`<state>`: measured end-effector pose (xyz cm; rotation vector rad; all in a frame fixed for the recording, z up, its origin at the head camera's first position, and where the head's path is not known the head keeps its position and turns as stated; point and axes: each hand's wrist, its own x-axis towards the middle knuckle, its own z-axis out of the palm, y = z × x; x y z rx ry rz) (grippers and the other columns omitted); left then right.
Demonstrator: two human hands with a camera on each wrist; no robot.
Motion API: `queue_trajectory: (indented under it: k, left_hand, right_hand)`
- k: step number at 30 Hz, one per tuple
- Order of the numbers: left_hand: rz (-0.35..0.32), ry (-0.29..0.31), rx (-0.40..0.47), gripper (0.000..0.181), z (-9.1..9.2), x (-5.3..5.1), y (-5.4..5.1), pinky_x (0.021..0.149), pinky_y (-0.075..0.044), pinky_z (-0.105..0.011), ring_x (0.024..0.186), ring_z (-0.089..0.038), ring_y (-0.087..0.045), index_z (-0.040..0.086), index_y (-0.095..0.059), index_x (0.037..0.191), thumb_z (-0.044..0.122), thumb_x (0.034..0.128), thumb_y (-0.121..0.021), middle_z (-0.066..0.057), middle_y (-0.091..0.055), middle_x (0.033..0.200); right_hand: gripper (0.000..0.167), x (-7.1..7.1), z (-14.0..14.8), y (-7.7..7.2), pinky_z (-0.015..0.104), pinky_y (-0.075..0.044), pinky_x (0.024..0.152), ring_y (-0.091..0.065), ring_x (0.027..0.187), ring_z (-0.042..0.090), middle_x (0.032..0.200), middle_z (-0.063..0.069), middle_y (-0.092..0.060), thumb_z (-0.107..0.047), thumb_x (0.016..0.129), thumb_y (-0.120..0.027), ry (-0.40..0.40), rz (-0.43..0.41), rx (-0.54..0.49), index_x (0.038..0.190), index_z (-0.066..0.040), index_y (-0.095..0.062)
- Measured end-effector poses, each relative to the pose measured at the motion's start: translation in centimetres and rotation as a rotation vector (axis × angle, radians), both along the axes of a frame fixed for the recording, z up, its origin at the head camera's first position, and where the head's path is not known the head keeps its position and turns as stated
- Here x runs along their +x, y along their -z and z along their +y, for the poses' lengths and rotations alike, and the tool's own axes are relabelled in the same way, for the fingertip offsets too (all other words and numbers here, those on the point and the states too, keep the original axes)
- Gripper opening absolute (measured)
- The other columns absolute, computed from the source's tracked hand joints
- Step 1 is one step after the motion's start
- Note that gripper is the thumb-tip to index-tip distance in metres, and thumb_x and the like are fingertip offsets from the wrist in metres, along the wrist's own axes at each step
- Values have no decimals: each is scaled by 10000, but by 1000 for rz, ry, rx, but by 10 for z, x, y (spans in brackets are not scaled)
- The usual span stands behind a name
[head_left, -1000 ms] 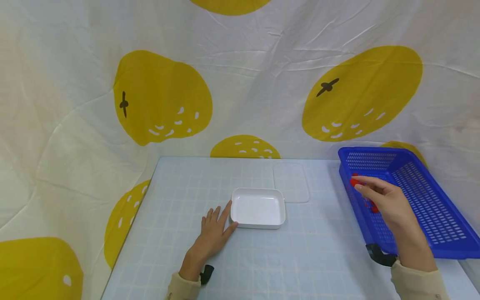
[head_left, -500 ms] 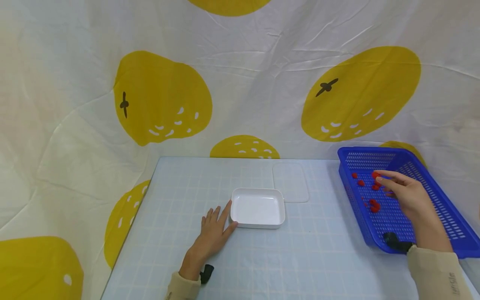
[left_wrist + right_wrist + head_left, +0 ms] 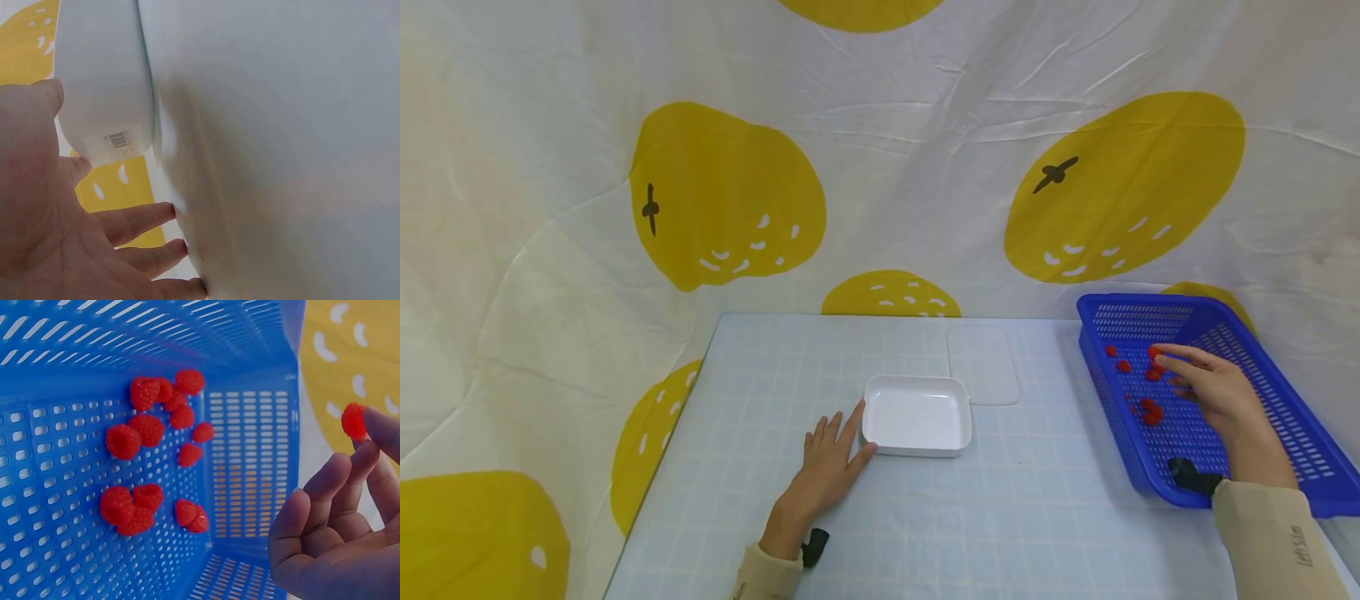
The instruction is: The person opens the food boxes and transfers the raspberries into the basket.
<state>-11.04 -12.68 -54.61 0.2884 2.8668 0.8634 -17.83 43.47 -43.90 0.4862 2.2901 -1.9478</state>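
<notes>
My right hand [image 3: 1228, 400] is over the blue plastic basket [image 3: 1108, 417], pinching a red raspberry [image 3: 354, 420] between thumb and index finger. In the right wrist view, several more raspberries [image 3: 123, 442] lie in small groups on the basket's slotted floor, below that hand. On the table, the left hand [image 3: 826, 467] has its fingers spread, with the index finger and thumb touching the left side of a shallow white dish [image 3: 917, 417]. The dish's outer wall [image 3: 103, 69], which bears a barcode label, shows in the left wrist view.
A clear flat lid [image 3: 983, 365] lies on the checked tablecloth [image 3: 760, 358] behind and right of the dish. The basket stands at the table's right side. A white curtain with yellow fruit prints [image 3: 726, 196] hangs behind the table.
With a raspberry between its fingers, my right hand has shifted right from the basket's left rim to over its middle, exposing more raspberries. The left hand and dish have stayed put.
</notes>
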Motion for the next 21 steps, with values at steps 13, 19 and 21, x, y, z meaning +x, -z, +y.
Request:
queue_trajectory:
  k: [13,19,21]
  left_hand:
    - [9,2,4,749,0,1,-2,1115,-92,-712,1456,-505,-157,272,-169,1619,586,1007,-463,-230,-299,1580]
    - [16,2,-2,744,0,1,-1,1116,-99,-711,1453,-505,-167,278,-163,1620,577,1010,-466,-236,-303,1576]
    - [19,2,-3,743,0,1,0,1117,-99,-709,1453,-504,-168,281,-160,1620,578,1010,-464,-236,-304,1576]
  right_hand:
    - [126,1,-1,1,225,-510,616,-566,689,101,894,-150,-696,-212,916,-758,10,30,-52,971,-314,-806]
    - [108,2,-5,-2,226,-513,625,-564,700,106,900,-144,-678,-235,919,-754,14,32,-37,981,-308,-805]
    - [111,2,-6,-3,223,-513,631,-566,712,105,907,-147,-676,-238,925,-748,7,33,-30,990,-309,-803]
